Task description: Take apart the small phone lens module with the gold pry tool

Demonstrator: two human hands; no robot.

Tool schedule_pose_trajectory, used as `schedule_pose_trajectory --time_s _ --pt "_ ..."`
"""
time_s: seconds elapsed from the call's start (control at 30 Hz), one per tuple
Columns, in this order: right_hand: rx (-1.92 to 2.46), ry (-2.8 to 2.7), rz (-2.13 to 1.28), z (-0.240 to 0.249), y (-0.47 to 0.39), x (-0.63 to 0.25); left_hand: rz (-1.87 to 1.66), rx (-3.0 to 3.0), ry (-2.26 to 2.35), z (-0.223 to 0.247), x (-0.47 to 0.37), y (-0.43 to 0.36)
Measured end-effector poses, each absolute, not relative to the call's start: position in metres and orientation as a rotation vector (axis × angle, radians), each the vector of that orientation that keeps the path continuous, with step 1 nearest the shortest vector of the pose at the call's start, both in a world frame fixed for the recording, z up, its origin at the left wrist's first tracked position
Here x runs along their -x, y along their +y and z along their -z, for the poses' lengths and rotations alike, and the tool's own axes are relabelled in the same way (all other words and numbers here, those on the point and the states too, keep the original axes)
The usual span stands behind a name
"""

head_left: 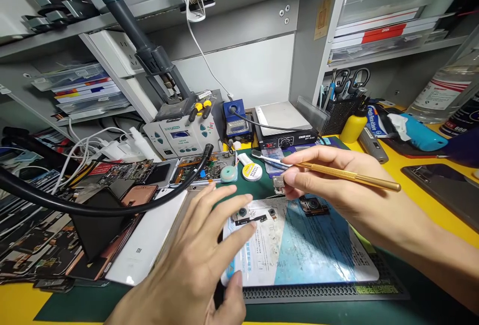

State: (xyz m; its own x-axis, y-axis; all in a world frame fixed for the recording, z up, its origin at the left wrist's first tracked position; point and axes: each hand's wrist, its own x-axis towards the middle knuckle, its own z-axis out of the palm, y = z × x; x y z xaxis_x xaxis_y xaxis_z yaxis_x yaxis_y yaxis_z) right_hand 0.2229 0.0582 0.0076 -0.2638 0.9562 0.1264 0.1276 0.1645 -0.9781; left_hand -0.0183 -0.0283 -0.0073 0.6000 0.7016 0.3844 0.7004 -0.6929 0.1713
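Note:
My left hand [198, 260] lies with spread fingers on the left edge of a blue-and-white work pad [299, 250], fingertips beside small camera modules [245, 214]. It grips nothing. My right hand [322, 175] holds a gold-handled tool [352, 176] like a pen, its tip pointing left over a small metal part [279, 184] at the pad's far edge. Another small camera module [313, 205] lies just below that hand.
A white phone back [144, 247] and several opened phones lie at left under a black hose [93, 205]. Behind stand a soldering station [179, 135], a hot plate [284, 125], solder paste tins [251, 171], a yellow bottle [352, 125] and a tool cup [339, 110].

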Motion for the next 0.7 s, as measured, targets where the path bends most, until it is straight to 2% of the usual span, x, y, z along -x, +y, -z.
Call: schedule_pose_trajectory --time_s 0.13,0.47,0.7 --pt "1.077 -1.572 -1.205 -0.01 0.058 -0.224 -0.772 -2.715 1.322 0.008 0.024 -0.032" --pt "1.05 -1.572 -1.249 -0.008 0.059 -0.221 -0.724 -2.772 1.274 0.022 0.017 -0.03" --pt "1.032 -1.55 -1.275 -0.008 0.06 -0.221 -1.038 -2.383 1.528 0.016 0.033 -0.04"
